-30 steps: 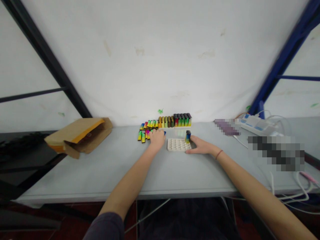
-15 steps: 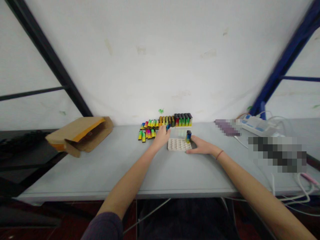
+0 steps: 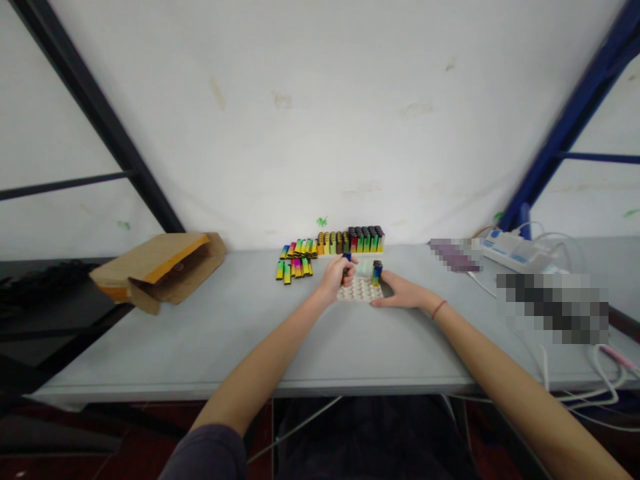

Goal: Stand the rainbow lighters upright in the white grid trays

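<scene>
My left hand [image 3: 336,279] is closed around a lighter with a blue end [image 3: 347,257], above the left part of a white tray [image 3: 361,291] with rows of round holes. My right hand [image 3: 400,292] grips the tray's right end, thumb at the near corner and fingers behind. Beside those fingers, blue-and-yellow lighters [image 3: 377,273] stand upright in the tray's far right corner. Loose multicoloured lighters [image 3: 300,268] lie in rows to the left of my left hand. Behind the tray, upright lighters with black tops [image 3: 367,240] fill another holder, next to a group with yellowish ends [image 3: 330,241].
An open brown cardboard box [image 3: 160,270] lies at the left of the grey table [image 3: 240,347]. On the right are a purple phone-like item [image 3: 455,255], a white power strip [image 3: 515,248] and several white cables [image 3: 607,380]. A wall stands behind the table.
My left hand has moved right and toward me, from beside the lighter rows to over the tray, carrying a lighter. My right hand stays on the tray.
</scene>
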Tool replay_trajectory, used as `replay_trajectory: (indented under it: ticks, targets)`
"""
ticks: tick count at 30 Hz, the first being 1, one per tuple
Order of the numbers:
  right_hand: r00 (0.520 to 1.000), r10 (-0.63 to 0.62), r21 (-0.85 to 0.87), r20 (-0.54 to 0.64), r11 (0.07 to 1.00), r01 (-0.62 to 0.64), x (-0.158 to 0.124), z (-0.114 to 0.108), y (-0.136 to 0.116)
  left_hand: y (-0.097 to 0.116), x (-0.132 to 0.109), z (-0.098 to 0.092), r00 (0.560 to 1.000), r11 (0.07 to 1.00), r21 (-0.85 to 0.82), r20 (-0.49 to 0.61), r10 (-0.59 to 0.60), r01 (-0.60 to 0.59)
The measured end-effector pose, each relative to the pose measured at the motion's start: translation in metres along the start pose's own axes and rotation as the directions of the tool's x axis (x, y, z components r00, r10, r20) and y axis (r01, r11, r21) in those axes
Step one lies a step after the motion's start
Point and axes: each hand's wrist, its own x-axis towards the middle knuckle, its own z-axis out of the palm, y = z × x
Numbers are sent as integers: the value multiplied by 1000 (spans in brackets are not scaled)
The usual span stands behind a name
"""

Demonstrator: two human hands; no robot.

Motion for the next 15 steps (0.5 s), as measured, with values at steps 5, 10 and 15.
replay_trajectory:
  ticks: [5, 10, 15]
  targets:
    - [999, 31, -16, 15, 999, -31, -1, -2, -6, -4, 1, 3, 995, 989, -114, -31, -93, 89]
    - [999, 48, -19, 25, 999, -47, -1, -4, -9, -4, -3, 5, 989, 988, -115, -94, -114, 103]
    - [998, 56, -36, 21, 998, -55, -1, -3, -10, -1, -7, 9, 985, 986, -126, -118, -125, 110]
